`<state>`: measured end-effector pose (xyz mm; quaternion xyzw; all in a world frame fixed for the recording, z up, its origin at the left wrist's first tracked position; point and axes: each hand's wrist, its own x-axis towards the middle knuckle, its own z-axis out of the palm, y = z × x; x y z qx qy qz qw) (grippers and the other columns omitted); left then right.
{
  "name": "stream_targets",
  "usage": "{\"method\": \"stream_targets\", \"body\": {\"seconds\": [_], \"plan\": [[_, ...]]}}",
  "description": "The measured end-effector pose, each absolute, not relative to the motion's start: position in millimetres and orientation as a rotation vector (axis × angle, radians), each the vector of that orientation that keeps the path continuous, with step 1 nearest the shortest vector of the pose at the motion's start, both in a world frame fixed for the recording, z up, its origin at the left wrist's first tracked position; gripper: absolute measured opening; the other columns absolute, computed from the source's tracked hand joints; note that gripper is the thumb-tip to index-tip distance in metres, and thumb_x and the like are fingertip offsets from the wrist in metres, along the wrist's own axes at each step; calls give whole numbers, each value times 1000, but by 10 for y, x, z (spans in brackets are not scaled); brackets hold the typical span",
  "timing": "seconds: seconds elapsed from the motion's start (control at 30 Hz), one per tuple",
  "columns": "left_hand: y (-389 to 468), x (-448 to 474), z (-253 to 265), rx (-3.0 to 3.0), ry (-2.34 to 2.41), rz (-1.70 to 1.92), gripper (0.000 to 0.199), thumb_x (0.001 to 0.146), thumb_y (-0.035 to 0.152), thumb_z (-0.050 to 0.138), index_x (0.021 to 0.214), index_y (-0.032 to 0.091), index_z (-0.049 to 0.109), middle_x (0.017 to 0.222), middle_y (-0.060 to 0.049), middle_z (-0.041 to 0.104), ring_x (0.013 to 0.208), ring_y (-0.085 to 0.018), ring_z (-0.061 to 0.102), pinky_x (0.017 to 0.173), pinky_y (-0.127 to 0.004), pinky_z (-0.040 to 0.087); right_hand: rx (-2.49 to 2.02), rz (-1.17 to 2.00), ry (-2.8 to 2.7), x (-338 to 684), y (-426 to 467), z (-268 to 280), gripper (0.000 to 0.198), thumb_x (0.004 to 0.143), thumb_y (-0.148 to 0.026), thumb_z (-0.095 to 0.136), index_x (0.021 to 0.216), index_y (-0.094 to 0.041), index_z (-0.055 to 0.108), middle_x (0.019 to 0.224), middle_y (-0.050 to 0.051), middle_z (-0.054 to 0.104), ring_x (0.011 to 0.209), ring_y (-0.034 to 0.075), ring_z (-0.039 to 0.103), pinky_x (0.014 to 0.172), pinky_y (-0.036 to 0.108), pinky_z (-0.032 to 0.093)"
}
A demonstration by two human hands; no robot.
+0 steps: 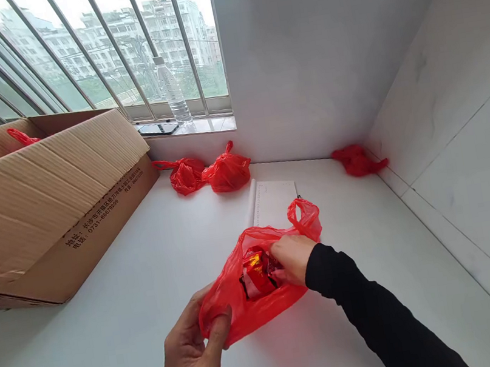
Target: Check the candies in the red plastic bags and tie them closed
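Observation:
A thin red plastic bag [247,324] is spread open above the white table in front of me. My left hand [196,350] pinches its near left edge between thumb and fingers. Inside the bag lies a shiny red package [257,270] with a gold patch; its exact kind does not show. My right hand [293,256], in a black sleeve, reaches into the bag at the package's right side. Its fingertips are hidden, so I cannot tell whether they grip the package or only touch it. One bag handle loop [304,214] stands up behind my right wrist.
A large open cardboard box [110,203] stands at the left. Two tied red bags [187,175] sit by the back wall, and a crumpled red bag [356,160] lies at the right. Behind my hands is a notebook [274,194]. A water bottle [174,93] and a phone [156,129] rest on the windowsill.

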<state>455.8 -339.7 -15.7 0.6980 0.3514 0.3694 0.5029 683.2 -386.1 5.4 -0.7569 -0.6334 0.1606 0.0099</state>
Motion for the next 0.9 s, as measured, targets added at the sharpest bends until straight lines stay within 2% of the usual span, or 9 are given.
{"method": "stream_targets", "body": {"seconds": [0.1, 0.23, 0.33, 0.47, 0.57, 0.67, 0.73, 0.8, 0.9], "plan": [[-3404, 4555, -166, 1696, 849, 884, 31, 88, 43, 67, 116, 29, 72, 96, -2, 70, 74, -14, 57, 65, -19, 52, -2386, 496, -2009, 6779, -3804, -18, 31, 74, -32, 76, 99, -14, 69, 97, 14, 74, 89, 32, 70, 66, 34, 48], [-3395, 4536, -183, 1675, 851, 889, 30, 89, 43, 66, 114, 28, 72, 94, -2, 68, 74, -14, 56, 65, -19, 52, -2375, 446, -2029, 6808, -3837, 10, 17, 83, -20, 62, 98, -16, 68, 97, 11, 73, 90, 28, 69, 67, 32, 45], [-3391, 4520, -184, 1656, 856, 902, 29, 89, 43, 66, 113, 27, 72, 86, -1, 64, 70, -13, 53, 62, -19, 51, -2369, 391, -2007, 6930, -3907, 102, 18, 91, -19, 50, 100, -17, 66, 98, 10, 73, 89, 25, 69, 66, 31, 42], [-3395, 4540, -169, 1658, 849, 898, 28, 89, 44, 66, 110, 27, 72, 86, -1, 63, 70, -13, 53, 63, -20, 51, -2309, 415, -1983, 7012, -3914, 76, 20, 88, -25, 58, 107, -21, 65, 99, 7, 72, 90, 24, 68, 64, 29, 40], [-3401, 4571, -157, 1638, 826, 885, 27, 89, 43, 65, 111, 27, 72, 92, -2, 65, 76, -15, 55, 67, -21, 52, -2231, 487, -2014, 6942, -3839, -65, 20, 77, -26, 69, 96, -20, 66, 97, 7, 72, 86, 25, 67, 57, 28, 36], [-3404, 4582, -152, 1630, 810, 887, 28, 90, 42, 65, 111, 26, 72, 92, -3, 63, 79, -16, 56, 69, -22, 52, -2231, 495, -2011, 6893, -3788, -154, 11, 76, -26, 69, 81, -18, 63, 85, 7, 70, 74, 23, 66, 51, 28, 30], [-3403, 4578, -155, 1638, 818, 890, 28, 90, 43, 65, 111, 26, 72, 84, -2, 60, 73, -15, 53, 66, -22, 51, -2219, 522, -1967, 6932, -3794, -151, 14, 75, -27, 71, 79, -18, 60, 81, 6, 67, 70, 21, 63, 50, 27, 29], [-3398, 4572, -163, 1643, 829, 897, 29, 90, 43, 65, 111, 25, 72, 79, -1, 57, 68, -14, 48, 63, -22, 50, -2202, 560, -1901, 7013, -3816, -119, 22, 74, -29, 74, 88, -18, 61, 81, 5, 66, 69, 19, 62, 51, 26, 30], [-3385, 4575, -183, 1621, 839, 897, 29, 90, 43, 65, 112, 26, 71, 84, -2, 58, 72, -15, 50, 64, -21, 50, -2133, 566, -1801, 7117, -3834, -61, 43, 77, -34, 74, 113, -19, 58, 84, 2, 66, 74, 18, 60, 59, 26, 36]]}}
